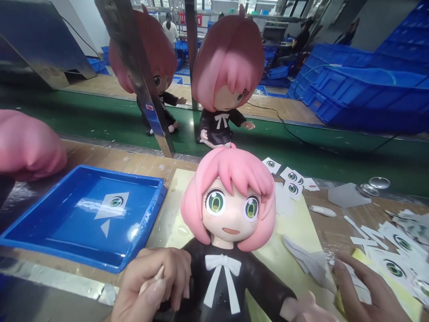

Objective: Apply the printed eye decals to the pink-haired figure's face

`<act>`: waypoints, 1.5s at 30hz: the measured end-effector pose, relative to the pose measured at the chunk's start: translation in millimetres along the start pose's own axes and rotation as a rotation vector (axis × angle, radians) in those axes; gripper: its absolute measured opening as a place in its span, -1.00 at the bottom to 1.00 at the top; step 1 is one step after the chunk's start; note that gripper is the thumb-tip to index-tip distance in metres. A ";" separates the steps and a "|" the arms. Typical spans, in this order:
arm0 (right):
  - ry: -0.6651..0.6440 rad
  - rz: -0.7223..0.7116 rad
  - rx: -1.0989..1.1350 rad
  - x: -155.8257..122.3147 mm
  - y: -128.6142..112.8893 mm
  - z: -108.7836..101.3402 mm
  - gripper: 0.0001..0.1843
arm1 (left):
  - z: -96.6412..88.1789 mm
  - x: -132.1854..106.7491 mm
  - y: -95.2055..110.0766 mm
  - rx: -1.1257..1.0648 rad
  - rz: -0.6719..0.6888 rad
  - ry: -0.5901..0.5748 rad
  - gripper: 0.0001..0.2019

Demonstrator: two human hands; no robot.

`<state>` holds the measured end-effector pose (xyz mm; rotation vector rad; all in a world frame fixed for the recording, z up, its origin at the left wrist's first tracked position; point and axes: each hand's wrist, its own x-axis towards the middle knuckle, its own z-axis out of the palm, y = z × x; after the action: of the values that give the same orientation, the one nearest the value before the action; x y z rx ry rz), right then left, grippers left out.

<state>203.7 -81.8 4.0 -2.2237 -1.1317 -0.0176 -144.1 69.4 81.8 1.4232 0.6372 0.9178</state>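
"What's in the blue tray?"

"One eye decal and one small triangular scrap. The floor is glossy with reflections. Far right, blue crates are stacked; I can't see inside."

"And how many dolls?"

"One pink-haired doll in front, facing the camera, above a yellowish sheet. Two more seated figures are behind it, plus part of a pink form at the left edge."

"The hands?"

"The left hand is curled closed around the front doll's arm; a pale tip pokes out by the thumb. The right hand has its fingers spread near a yellow item; I can't tell whether it touches it."

"Loose pieces?"

"At least three eye cutouts behind the doll, two round shiny discs, one white cloth, and printed eye sheets overlapping at right."

"The surroundings?"

"A brown worktop, then a green strip bearing the two figures, metal posts, and people in the room beyond."
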 end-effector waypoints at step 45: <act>-0.187 -0.312 0.733 36.9 -128.5 80.1 -0.22 | -0.3 109.7 -9.2 1.403 1.046 -0.179 -0.65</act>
<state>112.0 43.4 18.8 -1.4127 -1.3100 0.4157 -85.0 162.0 89.2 3.2387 0.3117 1.1074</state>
